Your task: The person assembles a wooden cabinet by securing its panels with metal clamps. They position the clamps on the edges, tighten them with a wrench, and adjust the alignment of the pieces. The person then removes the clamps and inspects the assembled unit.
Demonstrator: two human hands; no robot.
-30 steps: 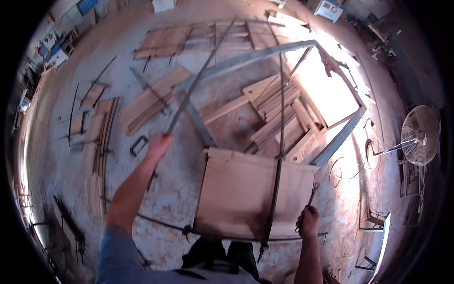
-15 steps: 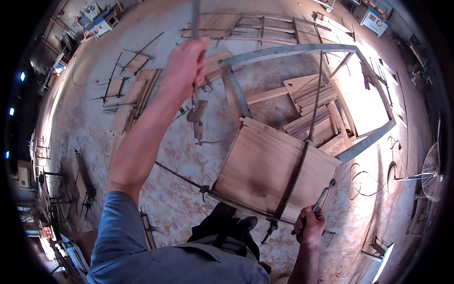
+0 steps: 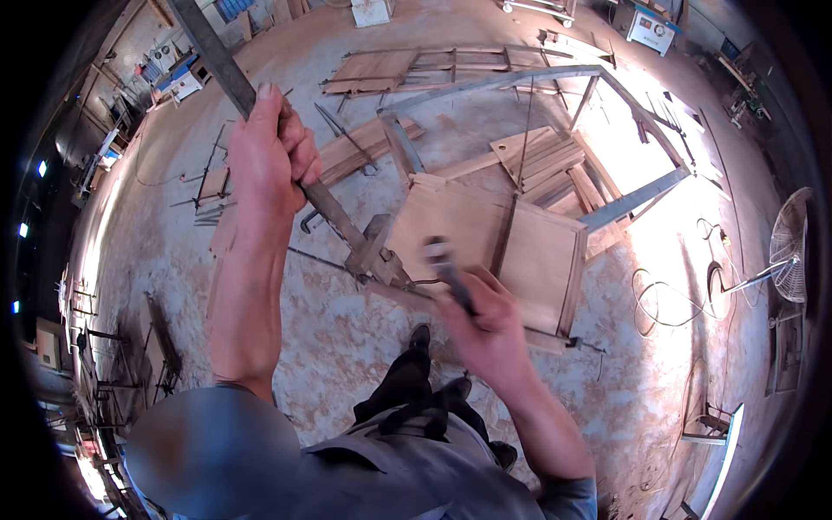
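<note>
Tool nearer clamp, hands round both

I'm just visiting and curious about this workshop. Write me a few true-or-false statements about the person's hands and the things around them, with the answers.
1. The left hand grips a long metal bar. True.
2. The right hand is empty. False: it holds a hand tool with a metal head, blurred here.
3. A dark bar runs across the wooden panel. True.
4. The fan stands at the left edge of the picture. False: it is near the right edge.
5. Wooden boards show inside the outline of the grey frame. True.
</note>
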